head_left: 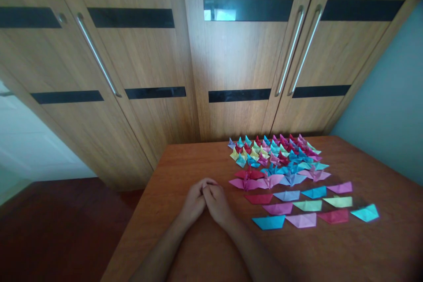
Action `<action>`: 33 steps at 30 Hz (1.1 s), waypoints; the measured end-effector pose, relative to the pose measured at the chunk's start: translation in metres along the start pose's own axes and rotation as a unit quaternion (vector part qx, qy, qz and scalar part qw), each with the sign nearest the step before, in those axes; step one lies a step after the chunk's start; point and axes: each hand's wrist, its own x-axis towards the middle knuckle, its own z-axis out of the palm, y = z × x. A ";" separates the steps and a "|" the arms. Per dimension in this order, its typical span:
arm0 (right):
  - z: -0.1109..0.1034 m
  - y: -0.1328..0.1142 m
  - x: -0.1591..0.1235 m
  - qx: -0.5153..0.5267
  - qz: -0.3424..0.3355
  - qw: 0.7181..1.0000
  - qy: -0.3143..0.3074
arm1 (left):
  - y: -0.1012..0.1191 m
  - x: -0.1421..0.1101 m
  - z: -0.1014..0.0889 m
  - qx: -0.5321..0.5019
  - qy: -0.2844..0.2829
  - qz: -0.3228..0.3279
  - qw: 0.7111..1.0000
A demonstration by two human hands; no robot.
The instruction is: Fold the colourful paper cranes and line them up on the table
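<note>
My left hand and my right hand rest clasped together on the wooden table, fingers closed over one another. No object shows in either hand, though the palms are hidden. To the right of my right hand lie folded paper boats in rows, among them a blue paper boat, a pink paper boat and a red paper boat. Behind these stand paper cranes with spread wings, such as a magenta paper crane. Farther back, many small folded paper cranes in mixed colours are packed closely.
Wooden wardrobe doors with long metal handles rise behind the table. A pale blue wall stands at the right. On the left are a white door and the dark floor, beyond the table's left edge.
</note>
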 end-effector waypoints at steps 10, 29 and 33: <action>-0.059 -0.020 -0.060 -0.142 -0.038 0.989 0.009 | 0.027 -0.015 0.022 0.136 -0.116 0.054 0.982; -0.216 0.055 -0.130 -0.557 -0.056 0.828 0.022 | 0.060 -0.041 0.048 0.209 -0.170 0.125 0.955; -0.191 0.046 -0.141 -0.541 -0.070 0.837 -0.024 | 0.066 -0.046 0.051 0.248 -0.217 0.151 0.932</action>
